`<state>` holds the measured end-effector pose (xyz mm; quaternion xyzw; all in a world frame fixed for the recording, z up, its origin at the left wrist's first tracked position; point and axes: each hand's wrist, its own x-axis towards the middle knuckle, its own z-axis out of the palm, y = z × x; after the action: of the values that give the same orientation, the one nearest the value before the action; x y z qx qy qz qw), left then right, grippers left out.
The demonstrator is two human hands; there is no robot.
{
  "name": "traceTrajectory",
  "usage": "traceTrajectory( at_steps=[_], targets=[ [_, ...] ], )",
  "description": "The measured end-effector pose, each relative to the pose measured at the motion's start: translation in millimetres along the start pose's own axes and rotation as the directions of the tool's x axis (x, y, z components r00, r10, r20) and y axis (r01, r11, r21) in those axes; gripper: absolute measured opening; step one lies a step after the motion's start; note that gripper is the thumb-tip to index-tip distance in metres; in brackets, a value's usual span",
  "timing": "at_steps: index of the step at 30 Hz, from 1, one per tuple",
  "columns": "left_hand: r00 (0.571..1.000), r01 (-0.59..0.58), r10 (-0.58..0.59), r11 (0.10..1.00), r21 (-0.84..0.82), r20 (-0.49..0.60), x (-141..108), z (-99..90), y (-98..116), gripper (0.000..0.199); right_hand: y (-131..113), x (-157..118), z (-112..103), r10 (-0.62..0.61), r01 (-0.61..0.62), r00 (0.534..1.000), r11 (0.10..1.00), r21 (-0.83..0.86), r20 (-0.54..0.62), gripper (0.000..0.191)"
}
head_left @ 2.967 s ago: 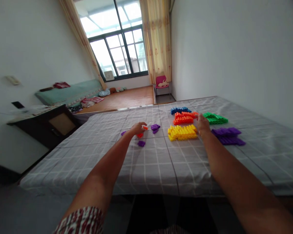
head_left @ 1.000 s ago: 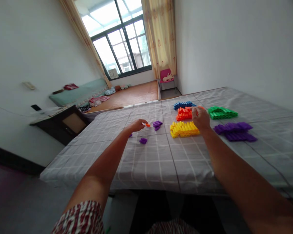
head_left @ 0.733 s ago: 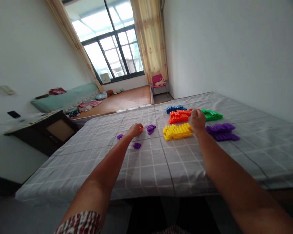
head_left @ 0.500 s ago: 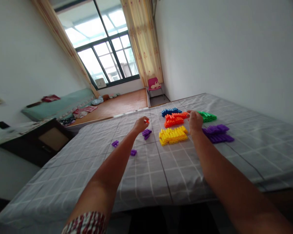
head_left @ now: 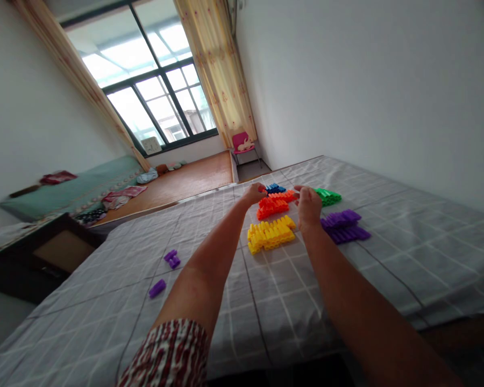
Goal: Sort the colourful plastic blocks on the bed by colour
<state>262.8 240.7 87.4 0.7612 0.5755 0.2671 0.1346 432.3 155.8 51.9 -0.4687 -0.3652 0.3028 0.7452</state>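
Note:
My left hand (head_left: 255, 193) is closed on a small orange piece (head_left: 261, 188), just left of the blue pile (head_left: 275, 188) and the orange pile (head_left: 272, 206). At the right end of the orange pile is my right hand (head_left: 307, 204), its fingers apart with nothing visible between them. The yellow pile (head_left: 271, 234) lies nearer to me, between my forearms. Beyond my right hand sits the green pile (head_left: 328, 197), and the purple pile (head_left: 344, 226) is beside my right wrist. Loose purple pieces (head_left: 172, 259) lie left of my left forearm.
A grey checked cloth (head_left: 210, 344) covers the bed surface. A dark cabinet (head_left: 44, 258) stands at the left. Farther back are a wooden platform (head_left: 193, 174), a pink chair (head_left: 241, 141) and a window. A white wall rises on the right.
My left hand has moved right with the orange piece, up to the orange and blue piles. My right hand's fingers have spread. The view has shifted a little.

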Motion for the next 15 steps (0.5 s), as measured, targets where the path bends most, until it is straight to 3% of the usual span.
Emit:
traceTrajectory(
  at_steps=[5,10,15],
  targets=[
    [0.995,0.027,-0.019,0.996,-0.081,0.097,9,9.0,-8,0.024,-5,-3,1,-0.02,0.021,0.999,1.0,-0.023,0.04,0.034],
    [0.968,0.07,-0.039,0.991,-0.118,0.249,10,2.5,-7,0.021,-12,-6,1,-0.004,0.005,0.998,1.0,-0.017,0.063,0.033],
    [0.974,0.029,0.002,0.99,-0.136,0.225,8,-2.9,-10,0.026,-15,-8,3,0.023,-0.024,0.996,1.0,0.008,0.089,0.032]
  ],
)
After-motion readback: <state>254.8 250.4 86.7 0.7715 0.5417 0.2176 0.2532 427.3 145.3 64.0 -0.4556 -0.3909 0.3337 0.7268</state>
